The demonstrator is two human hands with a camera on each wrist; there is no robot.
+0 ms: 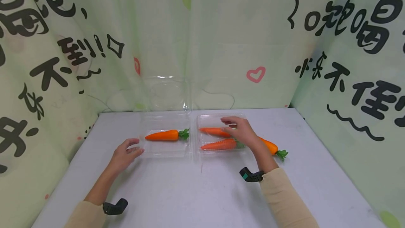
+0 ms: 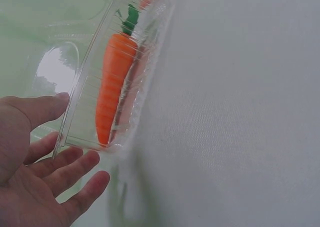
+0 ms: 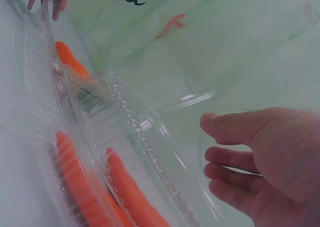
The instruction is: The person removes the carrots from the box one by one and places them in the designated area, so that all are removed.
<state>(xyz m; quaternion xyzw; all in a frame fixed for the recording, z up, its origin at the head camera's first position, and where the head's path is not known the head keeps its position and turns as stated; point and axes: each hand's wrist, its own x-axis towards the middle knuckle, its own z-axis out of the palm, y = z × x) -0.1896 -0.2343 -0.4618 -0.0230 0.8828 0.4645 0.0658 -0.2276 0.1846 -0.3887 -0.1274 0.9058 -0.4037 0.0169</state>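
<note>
The right grip [image 1: 241, 129] is spread and empty over the right tray [image 1: 209, 119]; well left of that tray, the left grip [image 1: 124, 156] is also spread. Right of the tray, one carrot [image 1: 269, 146] could be rolled away if brushed by the right forearm [image 1: 263, 154].

Near the far edge of the bench [image 1: 190, 196], the left box [image 1: 166, 149] and right box [image 1: 218, 120] are thin, clear, glossy plastic with ribbed walls; the raised lid [image 1: 167, 96] carries bright highlights. The carrot [image 1: 162, 135] in the left box looks smooth and nearly matt. The bench top is matt, with a fine woven-looking grain in the left wrist view. Beyond its far edge hangs a curtain [image 1: 221, 45] of matt, softly folded cloth. The sleeves [image 1: 286, 200] are matt cloth; the wrist cameras [image 1: 115, 207] look like dull plastic.
</note>
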